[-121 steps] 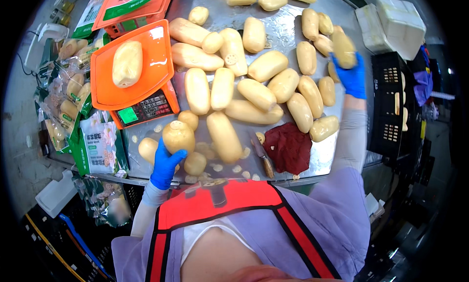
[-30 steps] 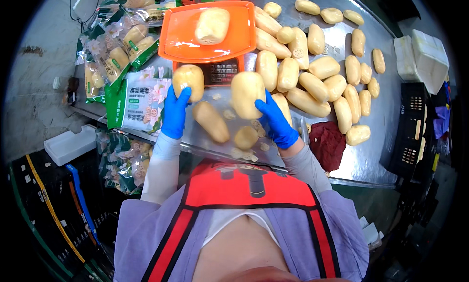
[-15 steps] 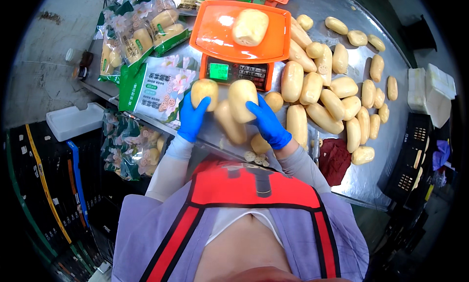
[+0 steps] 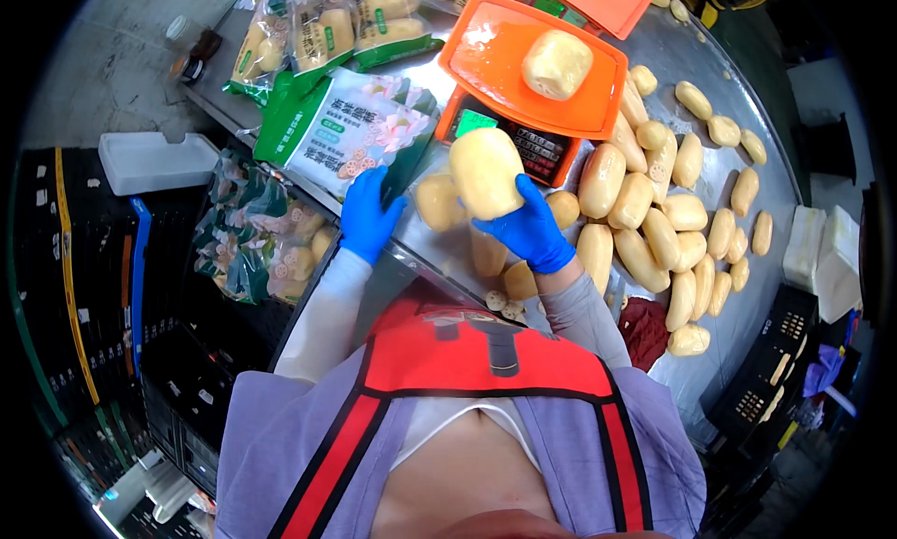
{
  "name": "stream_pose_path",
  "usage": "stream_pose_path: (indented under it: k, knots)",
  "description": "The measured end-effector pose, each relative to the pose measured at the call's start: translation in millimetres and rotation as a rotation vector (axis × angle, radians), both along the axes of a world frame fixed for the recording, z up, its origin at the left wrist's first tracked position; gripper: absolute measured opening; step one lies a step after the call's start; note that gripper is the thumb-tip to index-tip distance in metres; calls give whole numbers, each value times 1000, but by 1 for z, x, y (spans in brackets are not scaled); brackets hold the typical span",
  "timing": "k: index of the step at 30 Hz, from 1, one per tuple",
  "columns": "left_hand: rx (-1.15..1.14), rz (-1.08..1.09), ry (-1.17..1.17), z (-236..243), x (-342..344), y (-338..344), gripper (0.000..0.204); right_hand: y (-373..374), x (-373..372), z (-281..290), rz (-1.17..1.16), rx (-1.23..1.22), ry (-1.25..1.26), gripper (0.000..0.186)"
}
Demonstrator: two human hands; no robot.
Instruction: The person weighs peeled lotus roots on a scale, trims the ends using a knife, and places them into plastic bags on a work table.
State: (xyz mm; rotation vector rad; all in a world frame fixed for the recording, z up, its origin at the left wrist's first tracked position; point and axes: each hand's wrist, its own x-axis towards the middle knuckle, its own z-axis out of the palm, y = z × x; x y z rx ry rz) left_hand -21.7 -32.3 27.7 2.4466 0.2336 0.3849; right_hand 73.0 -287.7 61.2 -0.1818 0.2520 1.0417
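Note:
My right hand (image 4: 523, 226), in a blue glove, grips a thick, pale lotus-root segment (image 4: 484, 165) in front of an orange weighing scale (image 4: 486, 35). Another segment (image 4: 556, 64) lies on that scale's tray. My left hand (image 4: 372, 217), also blue-gloved, is open, fingers apart, just left of a smaller blurred segment (image 4: 436, 201). Above that hand lies a flat green-and-white printed bag (image 4: 327, 137). Many more segments (image 4: 640, 259) spread over the steel table (image 4: 715, 179) to the right. A dark red cloth (image 4: 642, 332) lies near the front edge, partly behind my right forearm.
Filled bags (image 4: 322, 30) lie at the back left, with a second orange scale (image 4: 598, 2) beside them. Below left are black crates (image 4: 98, 277), a white foam tray (image 4: 157, 161) and more bags (image 4: 252, 240). A black crate (image 4: 766, 357) and foam boxes (image 4: 818, 249) stand right.
My left hand has released the smaller segment it held half a second ago. My right hand still holds the bigger one, now raised slightly. The view has turned, shifting the table's contents rightward.

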Motion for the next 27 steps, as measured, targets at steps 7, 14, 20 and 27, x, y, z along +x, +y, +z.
stream_pose_path:
  k: [7,14,20,27]
  knots:
    - [207,29,88,-29,10,21,37,16,6,29,14,-417,-528,64]
    - [-827,294,257,-20,12,51,22,31,14,40,58,-611,-762,66]
    - [-888,414,263,9,20,33,20,81,18,41,103,-564,-817,70]
    - [-602,194,-175,-5,29,50,24,117,22,-14,95,-686,-1169,82]
